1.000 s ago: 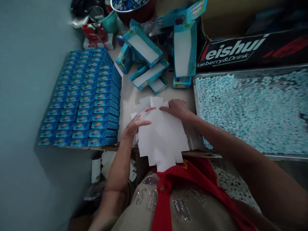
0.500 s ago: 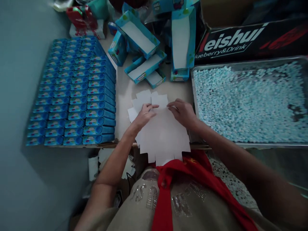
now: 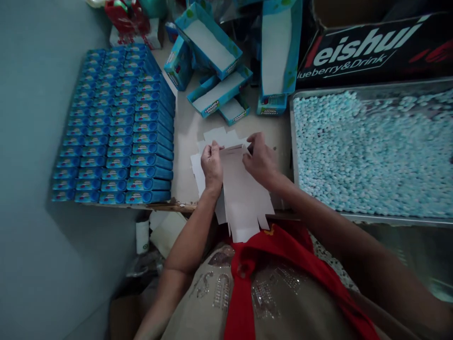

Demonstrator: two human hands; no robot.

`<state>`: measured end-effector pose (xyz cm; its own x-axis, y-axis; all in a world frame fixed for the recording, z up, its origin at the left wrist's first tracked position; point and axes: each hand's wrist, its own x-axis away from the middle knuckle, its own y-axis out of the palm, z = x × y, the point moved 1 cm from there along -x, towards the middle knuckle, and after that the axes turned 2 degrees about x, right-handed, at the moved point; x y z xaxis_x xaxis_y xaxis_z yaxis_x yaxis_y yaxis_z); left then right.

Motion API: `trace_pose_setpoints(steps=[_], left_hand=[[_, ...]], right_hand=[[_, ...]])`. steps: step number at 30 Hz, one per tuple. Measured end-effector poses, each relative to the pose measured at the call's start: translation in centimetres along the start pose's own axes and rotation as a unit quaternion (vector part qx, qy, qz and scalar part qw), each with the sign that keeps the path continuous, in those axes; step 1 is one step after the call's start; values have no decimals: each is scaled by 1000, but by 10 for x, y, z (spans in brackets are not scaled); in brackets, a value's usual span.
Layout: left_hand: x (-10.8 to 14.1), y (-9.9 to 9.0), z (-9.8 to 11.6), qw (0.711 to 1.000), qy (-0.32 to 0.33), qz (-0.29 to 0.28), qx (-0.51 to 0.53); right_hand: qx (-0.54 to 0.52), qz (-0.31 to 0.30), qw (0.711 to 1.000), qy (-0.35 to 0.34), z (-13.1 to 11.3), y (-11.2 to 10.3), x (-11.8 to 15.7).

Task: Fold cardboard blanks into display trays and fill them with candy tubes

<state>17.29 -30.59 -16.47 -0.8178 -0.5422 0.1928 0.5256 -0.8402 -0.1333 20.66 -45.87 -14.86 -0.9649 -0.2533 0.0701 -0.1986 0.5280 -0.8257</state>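
Head: L hand (image 3: 213, 167), R hand (image 3: 261, 163) clamped on 1 wht blank (image 3: 242, 189); 1 tray (image 3: 389, 218) R

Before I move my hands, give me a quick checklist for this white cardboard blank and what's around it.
1. Left hand on the blank: ok, at its far left edge.
2. Right hand at the far right corner: ok.
3. Near-right flap folded up: not ok, it spreads outward beside an open slit.
4. Only one blank in hand: cannot tell; others lie beneath.
5. Left hand apart from the stacked blue boxes: ok, a gap shows.
6. Right forearm off the metal tray: cannot tell; it crosses the near-left corner, contact unclear.
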Motion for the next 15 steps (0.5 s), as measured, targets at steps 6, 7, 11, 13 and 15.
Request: trace_pose_setpoints(steps=[6,7,11,13,15], left_hand=[[0,-4,-2,1000,6,-8,-13],[-1,-6,-1,1000,-1,-29,-8],[-11,-17,5,985,31,-147,-79],[-19,-19,7,969,76,-183,-149],[-30,-16,7,954,92,-196,-209]], right_hand=[[-77,-31,996,-11,25,-8,2],[-98,-51,994,-17,29,-11,-3],[-119,-148,979,-71,34,-25,-27],[-69,-184,975,-103,27,-30,-41],[14,-184,975,-127,15,-28,-53]])
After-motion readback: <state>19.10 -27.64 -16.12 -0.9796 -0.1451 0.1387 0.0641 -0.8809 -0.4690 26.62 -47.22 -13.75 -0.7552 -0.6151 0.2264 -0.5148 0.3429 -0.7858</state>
